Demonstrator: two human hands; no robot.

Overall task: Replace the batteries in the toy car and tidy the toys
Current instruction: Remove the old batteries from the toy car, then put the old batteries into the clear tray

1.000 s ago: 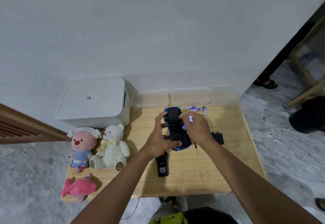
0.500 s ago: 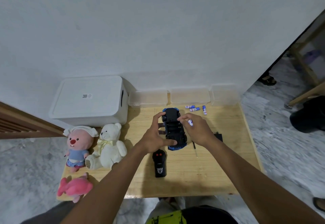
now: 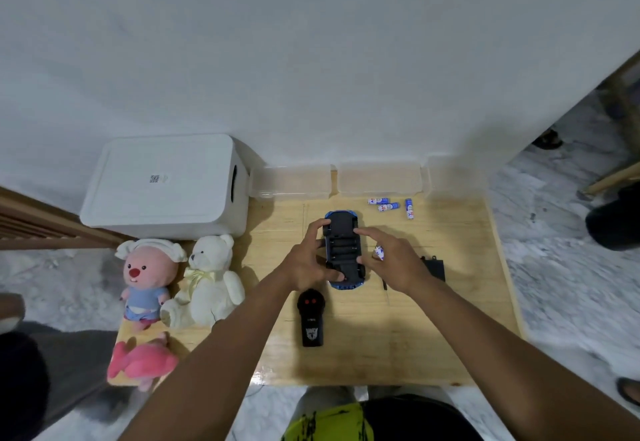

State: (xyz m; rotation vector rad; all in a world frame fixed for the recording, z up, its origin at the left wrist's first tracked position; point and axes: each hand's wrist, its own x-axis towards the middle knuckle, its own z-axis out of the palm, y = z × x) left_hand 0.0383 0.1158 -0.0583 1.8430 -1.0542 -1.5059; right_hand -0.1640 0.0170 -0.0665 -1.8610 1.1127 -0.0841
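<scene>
On wooden table [image 3: 433, 336]: upturned toy car [image 3: 343, 250]

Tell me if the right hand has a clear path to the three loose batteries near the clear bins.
Probably yes. The batteries lie on bare table just beyond the right hand, nothing between them. But that hand already seems to hold a battery.

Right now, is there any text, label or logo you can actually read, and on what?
Nothing reads clearly.
White storage box: small sticker with a QR-like code, print too small.
Loose batteries: blue and white labels, lettering blurred.
Battery in the right hand: print blurred.
Remote control: white emblem near its bottom, wording unreadable.
Toy car underside: no legible marks.
</scene>
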